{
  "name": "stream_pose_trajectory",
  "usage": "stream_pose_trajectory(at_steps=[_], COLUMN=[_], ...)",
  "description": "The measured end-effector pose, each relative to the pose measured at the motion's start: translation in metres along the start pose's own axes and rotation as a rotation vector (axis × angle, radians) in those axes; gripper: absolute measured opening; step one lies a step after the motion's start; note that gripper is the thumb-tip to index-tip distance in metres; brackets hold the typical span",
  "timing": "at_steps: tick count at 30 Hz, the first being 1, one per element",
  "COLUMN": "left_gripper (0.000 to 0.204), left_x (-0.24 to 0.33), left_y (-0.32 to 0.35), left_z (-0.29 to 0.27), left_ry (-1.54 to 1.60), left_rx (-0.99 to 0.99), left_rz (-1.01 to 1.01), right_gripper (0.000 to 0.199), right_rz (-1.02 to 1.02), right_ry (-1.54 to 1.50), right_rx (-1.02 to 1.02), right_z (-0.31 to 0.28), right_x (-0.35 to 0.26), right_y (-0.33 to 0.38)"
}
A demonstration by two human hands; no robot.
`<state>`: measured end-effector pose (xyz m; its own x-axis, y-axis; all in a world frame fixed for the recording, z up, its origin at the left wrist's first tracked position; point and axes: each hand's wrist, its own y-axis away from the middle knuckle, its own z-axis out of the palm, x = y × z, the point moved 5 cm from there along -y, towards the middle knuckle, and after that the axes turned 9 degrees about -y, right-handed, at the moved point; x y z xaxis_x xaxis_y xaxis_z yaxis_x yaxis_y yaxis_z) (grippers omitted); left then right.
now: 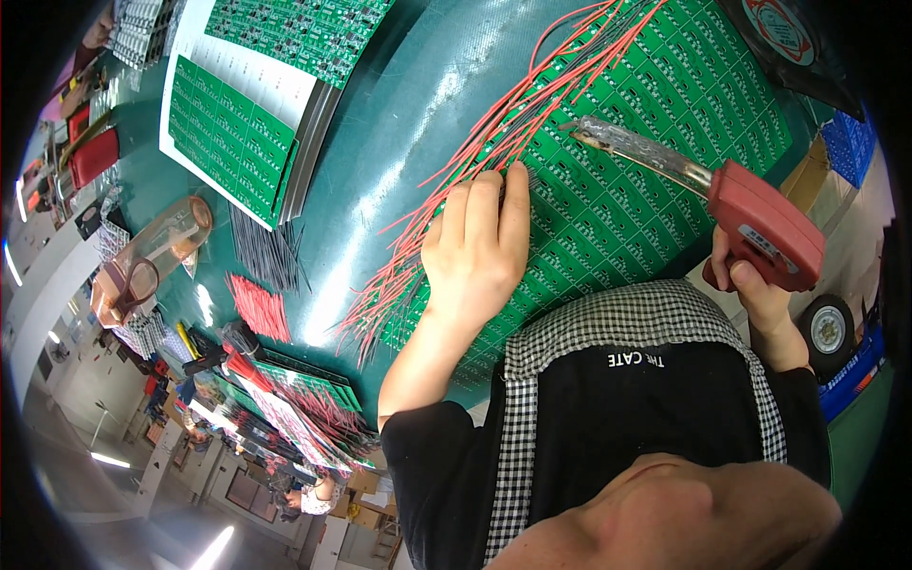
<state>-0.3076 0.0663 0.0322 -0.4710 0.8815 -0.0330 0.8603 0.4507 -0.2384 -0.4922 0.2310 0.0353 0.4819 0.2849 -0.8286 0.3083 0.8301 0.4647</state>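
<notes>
a: the left hand (pixel 480 249) lies flat, fingers together, pinning red wires (pixel 446 199) to the green circuit panel (pixel 665 133) on the mat.
b: the right hand (pixel 750 290) grips a red soldering gun (pixel 760 228); soldering seems underway; its tip needs steady aim at the next joint.

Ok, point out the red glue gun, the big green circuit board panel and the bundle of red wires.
red glue gun (pixel 766 236), head view, on its red body.
green circuit board panel (pixel 665 114), head view, on bare board right of the wires.
red wires (pixel 494 142), head view, mid-bundle.
</notes>
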Motion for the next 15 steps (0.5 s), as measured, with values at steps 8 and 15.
stream_pose_trajectory(at_steps=[8,15], left_gripper=[0.031,0.031], left_x=[-0.001,0.003], left_y=[0.0,-0.011], left_z=[-0.001,-0.012], left_ry=[0.005,0.024], left_rx=[0.009,0.047], left_rz=[0.002,0.047], right_gripper=[0.06,0.042], right_rz=[-0.074,-0.04], right_ry=[0.112,0.02], right_rx=[0.029,0.008], right_z=[0.002,0.002], right_x=[0.001,-0.003], right_y=[-0.002,-0.004])
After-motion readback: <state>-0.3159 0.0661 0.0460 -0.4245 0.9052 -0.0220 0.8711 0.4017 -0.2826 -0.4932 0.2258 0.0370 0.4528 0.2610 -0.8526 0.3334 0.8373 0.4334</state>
